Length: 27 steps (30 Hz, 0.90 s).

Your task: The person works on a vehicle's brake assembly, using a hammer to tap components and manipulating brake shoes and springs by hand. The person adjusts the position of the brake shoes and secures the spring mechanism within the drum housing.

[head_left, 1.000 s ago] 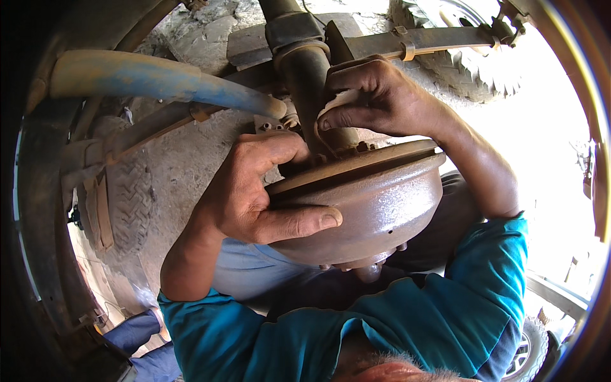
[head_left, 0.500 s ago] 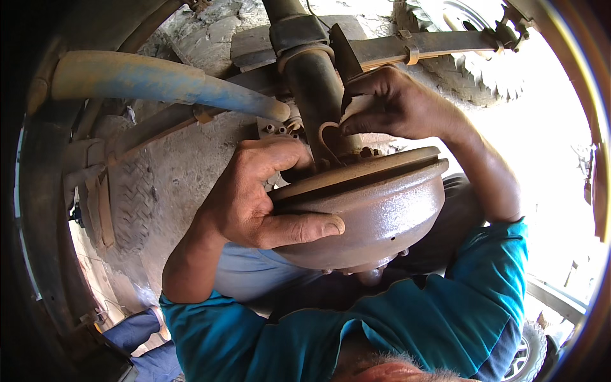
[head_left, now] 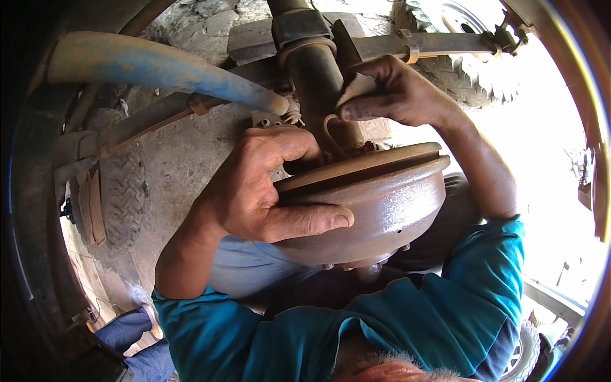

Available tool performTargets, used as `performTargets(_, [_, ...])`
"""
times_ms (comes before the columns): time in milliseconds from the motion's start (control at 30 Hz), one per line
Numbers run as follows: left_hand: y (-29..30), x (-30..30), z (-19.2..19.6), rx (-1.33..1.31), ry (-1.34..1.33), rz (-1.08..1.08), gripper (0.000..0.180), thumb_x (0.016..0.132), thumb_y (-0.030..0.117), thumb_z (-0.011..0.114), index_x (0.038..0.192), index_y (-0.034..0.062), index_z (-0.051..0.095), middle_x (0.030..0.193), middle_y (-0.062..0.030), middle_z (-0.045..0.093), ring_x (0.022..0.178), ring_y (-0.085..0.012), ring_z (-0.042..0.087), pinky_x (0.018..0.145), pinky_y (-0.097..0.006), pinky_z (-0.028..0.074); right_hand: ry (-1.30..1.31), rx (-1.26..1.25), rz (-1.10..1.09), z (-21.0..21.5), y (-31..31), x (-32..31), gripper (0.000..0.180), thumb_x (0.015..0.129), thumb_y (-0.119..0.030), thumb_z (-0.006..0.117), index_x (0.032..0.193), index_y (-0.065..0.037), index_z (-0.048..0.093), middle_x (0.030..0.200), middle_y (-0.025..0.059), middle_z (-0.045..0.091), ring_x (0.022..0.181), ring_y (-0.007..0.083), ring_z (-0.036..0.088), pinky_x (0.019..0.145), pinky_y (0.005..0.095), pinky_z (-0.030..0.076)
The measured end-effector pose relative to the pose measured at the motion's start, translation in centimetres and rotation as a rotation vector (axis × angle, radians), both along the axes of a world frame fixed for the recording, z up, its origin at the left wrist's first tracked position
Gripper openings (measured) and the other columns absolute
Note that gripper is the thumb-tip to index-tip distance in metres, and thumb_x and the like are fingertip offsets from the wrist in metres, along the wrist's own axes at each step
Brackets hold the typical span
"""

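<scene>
A brown metal brake drum sits in front of me on the end of a dark axle tube. My left hand is clasped over its left rim. The thumb lies along the drum's outer side, and the fingers curl behind the backing plate, where their tips are hidden. Above the plate, my right hand pinches a pale folded piece, cloth or paper, I cannot tell which. A thin curved metal pipe rises from the plate close to the right fingertips; whether they touch it is unclear.
A blue, rust-stained shock absorber slants in from the left. Leaf springs cross behind the axle. A treaded tyre stands at left, a wheel at far right. Another person's blue-trousered legs show at lower left.
The view has shifted slightly. My right hand has risen a little with the pale piece, and my left thumb has slid slightly along the drum. Both holds look the same.
</scene>
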<state>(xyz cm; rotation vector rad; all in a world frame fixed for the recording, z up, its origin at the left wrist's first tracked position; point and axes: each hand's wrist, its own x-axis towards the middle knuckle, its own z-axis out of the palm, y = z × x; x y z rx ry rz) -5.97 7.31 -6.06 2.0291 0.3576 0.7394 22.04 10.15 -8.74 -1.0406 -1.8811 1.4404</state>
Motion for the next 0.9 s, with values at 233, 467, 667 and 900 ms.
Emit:
performTargets(233, [-0.2, 0.1, -0.4, -0.081, -0.031, 0.005, 0.045, 0.072, 0.035, 0.095, 0.085, -0.0012, 0.072, 0.077, -0.0141, 0.069, 0.069, -0.0251, 0.066, 0.065, -0.037, 0.05, 0.106, -0.02, 0.039, 0.1, -0.3, -0.7, 0.018, 0.09, -0.005, 0.083, 0.104, 0.003, 0.077, 0.094, 0.0078, 0.08, 0.088, 0.0093, 0.073, 0.081, 0.0261, 0.059])
performTargets(467, [-0.1, 0.2, -0.2, -0.055, -0.014, 0.009, 0.046, 0.072, 0.036, 0.095, 0.083, -0.0016, 0.071, 0.075, -0.0148, 0.068, 0.067, -0.0253, 0.065, 0.065, -0.037, 0.049, 0.012, 0.0, 0.0, -0.6, -0.2, 0.9, 0.026, 0.089, -0.006, 0.084, 0.112, 0.002, 0.074, 0.095, 0.006, 0.08, 0.09, 0.0085, 0.072, 0.083, 0.0259, 0.059])
performTargets(667, [0.1, 0.0, 0.1, -0.02, 0.025, -0.001, 0.047, 0.071, 0.035, 0.095, 0.084, -0.0021, 0.07, 0.076, -0.0145, 0.069, 0.067, -0.0251, 0.065, 0.065, -0.037, 0.049, 0.058, -0.047, -0.065, -1.6, -0.2, 1.9, 0.022, 0.089, -0.006, 0.084, 0.107, 0.002, 0.074, 0.096, 0.0067, 0.079, 0.091, 0.01, 0.074, 0.084, 0.0258, 0.06])
performTargets(900, [0.3, 0.0, 0.6, -0.021, 0.027, -0.039, 0.049, 0.072, 0.033, 0.095, 0.094, -0.0035, 0.073, 0.08, -0.0156, 0.072, 0.074, -0.0263, 0.071, 0.07, -0.036, 0.053, 0.018, 0.0, -0.04, -1.7, 0.0, 1.6, 0.02, 0.086, -0.012, 0.088, 0.096, 0.001, 0.077, 0.091, 0.0035, 0.077, 0.086, 0.0093, 0.069, 0.079, 0.0263, 0.055])
